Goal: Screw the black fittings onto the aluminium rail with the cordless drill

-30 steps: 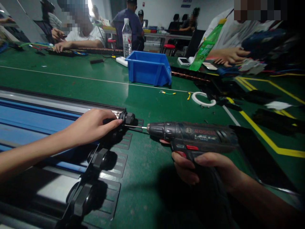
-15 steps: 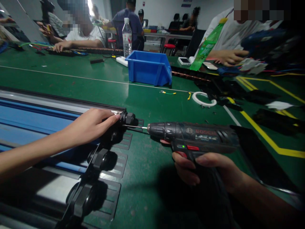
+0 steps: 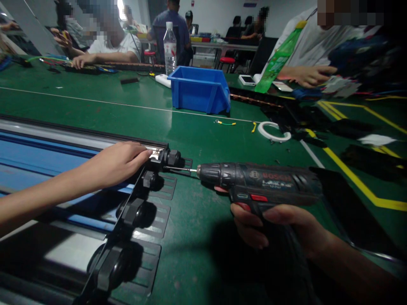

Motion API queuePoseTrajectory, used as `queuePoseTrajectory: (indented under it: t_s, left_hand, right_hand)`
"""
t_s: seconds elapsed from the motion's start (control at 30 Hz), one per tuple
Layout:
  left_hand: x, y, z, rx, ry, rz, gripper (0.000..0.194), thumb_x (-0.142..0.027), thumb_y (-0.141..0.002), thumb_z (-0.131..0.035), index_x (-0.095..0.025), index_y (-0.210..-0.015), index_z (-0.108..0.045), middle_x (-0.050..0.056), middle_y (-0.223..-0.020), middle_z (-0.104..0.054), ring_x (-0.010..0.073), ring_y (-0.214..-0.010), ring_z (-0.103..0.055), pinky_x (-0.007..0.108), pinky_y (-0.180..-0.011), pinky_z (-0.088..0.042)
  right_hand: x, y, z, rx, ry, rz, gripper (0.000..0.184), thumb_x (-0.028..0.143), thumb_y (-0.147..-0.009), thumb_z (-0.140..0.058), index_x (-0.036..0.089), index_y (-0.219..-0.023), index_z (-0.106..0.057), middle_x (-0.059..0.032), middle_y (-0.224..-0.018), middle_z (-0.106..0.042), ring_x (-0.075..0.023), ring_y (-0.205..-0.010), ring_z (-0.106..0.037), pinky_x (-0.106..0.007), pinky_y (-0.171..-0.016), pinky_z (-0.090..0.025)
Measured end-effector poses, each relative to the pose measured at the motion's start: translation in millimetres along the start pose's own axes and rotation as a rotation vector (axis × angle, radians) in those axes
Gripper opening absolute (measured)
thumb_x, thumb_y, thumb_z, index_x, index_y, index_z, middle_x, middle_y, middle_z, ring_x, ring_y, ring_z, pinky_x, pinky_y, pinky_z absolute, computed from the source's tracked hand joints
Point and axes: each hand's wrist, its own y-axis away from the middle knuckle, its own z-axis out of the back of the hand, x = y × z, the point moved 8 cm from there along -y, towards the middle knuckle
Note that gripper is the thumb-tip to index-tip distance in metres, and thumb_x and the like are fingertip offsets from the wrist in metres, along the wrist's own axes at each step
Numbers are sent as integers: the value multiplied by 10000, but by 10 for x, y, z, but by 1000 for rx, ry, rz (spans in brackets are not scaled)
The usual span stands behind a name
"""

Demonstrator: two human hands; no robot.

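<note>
A black and red cordless drill [image 3: 257, 178] lies level in my right hand [image 3: 286, 224], whose fingers wrap round its grip with one at the red trigger. Its long thin bit [image 3: 178, 168] reaches left to the end plate [image 3: 127, 197] of a blue and silver metal case [image 3: 47, 156], just below the topmost black cable gland [image 3: 173, 157]. Whether the bit sits in a screw is too small to tell. Over the case's upper corner rests my left hand [image 3: 121, 161], gripping the edge, thumb pointing right; its other fingertips are hidden. Several larger black glands [image 3: 135, 212] line the plate.
Beyond the case stand a blue bin [image 3: 200, 91], a clear bottle [image 3: 170, 48] and a green bottle [image 3: 281, 59]. A white tubing coil [image 3: 274, 131] and short wire [image 3: 225, 123] lie on the green table [image 3: 104, 99]. Other people sit across the table.
My left hand has slid slightly left, its thumb drawing back from the top gland. The green light on the drill has gone dark. The drill stays nearly in place.
</note>
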Motion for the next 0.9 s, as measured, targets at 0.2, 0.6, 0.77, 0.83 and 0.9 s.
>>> queuePoseTrajectory:
  t_s: [0.2,0.6,0.77,0.83,0.9]
  left_hand:
    - [-24,5,-22,-17,14,-31,510,-538,-1044,-341,-192,-820,-642,67,-828,-696,226,-751,-621,331,-687,-393]
    - [-21,7,-19,-13,58,-29,473,-536,-1050,-341,-198,-854,-608,65,-871,-688,222,-759,-606,322,-689,-375]
    - [-20,13,-23,-7,42,-24,477,-537,-1054,-328,-198,-863,-605,65,-879,-688,222,-769,-609,322,-696,-380]
    - [-21,14,-29,-3,46,-22,480,-539,-1055,-321,-196,-870,-603,69,-892,-687,220,-771,-606,325,-701,-384]
    - [-26,14,-31,-5,50,-25,478,-536,-1054,-320,-194,-876,-603,73,-904,-686,220,-778,-606,329,-713,-391]
  right_hand:
    - [-27,12,-20,0,1,-37,248,378,-864,-611,136,-921,-596,-37,-757,-516,-152,-678,-492,-255,-666,-428]
    - [-3,2,4,-17,38,2,227,401,-894,-624,175,-896,-600,2,-739,-491,-118,-584,-422,-255,-612,-436]
    - [2,11,2,-24,32,13,213,377,-895,-625,166,-916,-613,4,-758,-474,-110,-584,-416,-255,-610,-435]
    - [17,12,8,-32,30,33,204,363,-900,-614,163,-940,-623,7,-776,-462,-105,-584,-410,-254,-609,-433]
    - [11,11,1,-17,59,27,214,380,-912,-595,169,-934,-621,9,-774,-456,-105,-584,-403,-251,-609,-430]
